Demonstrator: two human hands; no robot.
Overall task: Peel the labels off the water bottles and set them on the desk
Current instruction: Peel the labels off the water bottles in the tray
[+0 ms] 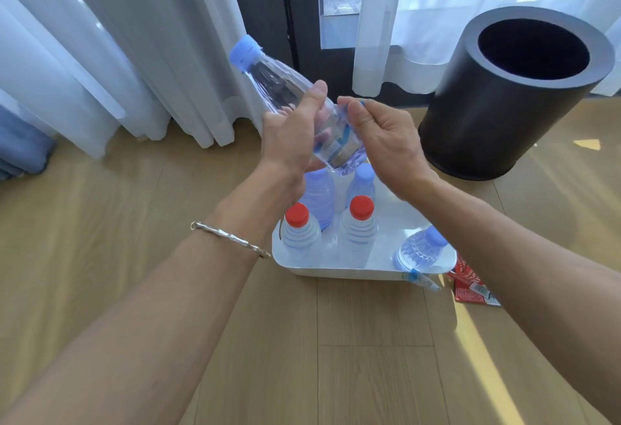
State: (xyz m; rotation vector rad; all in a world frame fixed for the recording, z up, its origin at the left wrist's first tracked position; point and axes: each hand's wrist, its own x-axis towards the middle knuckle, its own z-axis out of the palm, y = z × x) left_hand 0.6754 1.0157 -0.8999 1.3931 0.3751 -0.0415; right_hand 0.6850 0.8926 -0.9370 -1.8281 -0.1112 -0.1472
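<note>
My left hand (290, 129) grips a clear water bottle (279, 83) with a light-blue cap, tilted with the cap up and to the left. My right hand (379, 135) pinches the label (346, 137) at the bottle's lower part, fingers curled at its edge. Below the hands a white tray (396, 223) holds several bottles: two with red caps (299, 230) (359, 226) at the front, two with blue caps (319, 193) behind, and one blue-capped bottle (420, 250) lying at the right.
A dark cylindrical bin (504, 99) stands open at the right on the wooden floor. Peeled labels, a red one (470, 285) and a blue-white one (421, 278), lie by the tray's front right corner. White curtains (141, 55) hang behind.
</note>
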